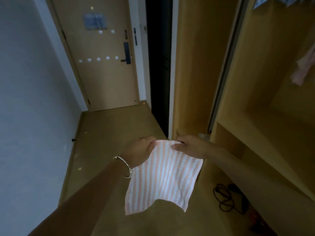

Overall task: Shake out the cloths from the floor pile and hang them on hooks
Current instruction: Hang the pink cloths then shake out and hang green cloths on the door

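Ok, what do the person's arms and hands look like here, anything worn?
The left forearm and right forearm are bare, with no sleeves or gloves. A thin silver-coloured open bangle circles the wrist of the left hand. The right hand shows no jewellery.

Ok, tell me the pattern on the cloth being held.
Pink and white stripes on the cloth, seen in the head view.

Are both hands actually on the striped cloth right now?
Touching. The head view shows the left hand and right hand each pinching a top corner of the cloth.
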{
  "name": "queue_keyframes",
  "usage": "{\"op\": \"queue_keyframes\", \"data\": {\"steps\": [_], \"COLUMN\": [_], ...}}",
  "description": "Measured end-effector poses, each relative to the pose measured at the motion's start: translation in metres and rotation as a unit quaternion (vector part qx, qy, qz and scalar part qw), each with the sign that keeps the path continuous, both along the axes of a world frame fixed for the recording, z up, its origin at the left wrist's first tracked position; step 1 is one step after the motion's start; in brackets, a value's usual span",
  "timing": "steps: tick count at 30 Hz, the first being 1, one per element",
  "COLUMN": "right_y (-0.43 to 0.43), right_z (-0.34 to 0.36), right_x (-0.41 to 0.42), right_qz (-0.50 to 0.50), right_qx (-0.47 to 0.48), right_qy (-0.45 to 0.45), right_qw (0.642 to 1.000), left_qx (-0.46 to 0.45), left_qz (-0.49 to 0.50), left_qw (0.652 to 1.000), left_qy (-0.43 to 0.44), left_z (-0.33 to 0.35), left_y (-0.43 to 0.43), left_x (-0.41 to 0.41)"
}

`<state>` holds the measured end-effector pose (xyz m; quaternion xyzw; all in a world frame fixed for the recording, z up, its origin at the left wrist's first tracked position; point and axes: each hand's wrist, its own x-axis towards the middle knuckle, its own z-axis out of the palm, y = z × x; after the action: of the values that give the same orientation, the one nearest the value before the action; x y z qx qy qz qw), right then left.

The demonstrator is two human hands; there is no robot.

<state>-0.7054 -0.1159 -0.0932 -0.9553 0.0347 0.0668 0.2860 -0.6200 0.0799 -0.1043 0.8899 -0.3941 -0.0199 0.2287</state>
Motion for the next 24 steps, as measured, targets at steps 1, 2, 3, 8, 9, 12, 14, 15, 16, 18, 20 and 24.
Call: {"op": "queue_keyframes", "data": {"steps": [1, 2, 3, 8, 9, 12, 14, 15, 16, 18, 20, 24], "right_y": [-0.021, -0.042, -0.063, -0.155, -0.170, -0.212, -0.237, -0.249, -0.259, -0.282, -0.305, -0.348], "right_z": [0.004, 0.008, 0.011, 0.011, 0.010, 0.006, 0.003, 0.002, 0.002, 0.008, 0.018, 0.047], "right_x": [0.005, 0.010, 0.013, 0.017, 0.016, 0.011, 0.005, 0.003, 0.001, -0.001, -0.001, 0.000], "right_qz": [-0.013, -0.029, -0.045, -0.122, -0.135, -0.176, -0.206, -0.224, -0.245, -0.293, -0.331, -0.374], "right_qx": [-0.006, -0.007, -0.008, -0.017, -0.019, -0.018, -0.025, -0.028, -0.030, -0.037, -0.047, -0.067], "right_qy": [-0.010, -0.020, -0.032, -0.054, -0.054, -0.055, -0.054, -0.054, -0.055, -0.056, -0.060, -0.054], "right_qw": [1.000, 0.999, 0.998, 0.991, 0.989, 0.983, 0.977, 0.973, 0.968, 0.954, 0.940, 0.924], "left_qx": [0.002, -0.002, -0.011, -0.002, 0.003, 0.011, 0.018, 0.017, 0.013, 0.002, -0.014, -0.041], "left_qz": [-0.011, -0.023, -0.038, -0.131, -0.142, -0.178, -0.199, -0.204, -0.210, -0.232, -0.264, -0.319], "left_qw": [1.000, 1.000, 0.999, 0.989, 0.988, 0.983, 0.980, 0.979, 0.978, 0.973, 0.964, 0.947], "left_qy": [0.007, 0.012, 0.020, 0.065, 0.066, 0.040, 0.019, 0.009, -0.002, -0.007, 0.001, 0.010], "left_z": [0.002, 0.005, 0.010, 0.026, 0.026, 0.018, 0.015, 0.015, 0.015, 0.017, 0.021, 0.042], "left_y": [-0.023, -0.046, -0.068, -0.168, -0.186, -0.240, -0.276, -0.295, -0.312, -0.347, -0.381, -0.453], "left_x": [0.009, 0.016, 0.021, 0.035, 0.040, 0.057, 0.063, 0.065, 0.067, 0.073, 0.081, 0.103]}}
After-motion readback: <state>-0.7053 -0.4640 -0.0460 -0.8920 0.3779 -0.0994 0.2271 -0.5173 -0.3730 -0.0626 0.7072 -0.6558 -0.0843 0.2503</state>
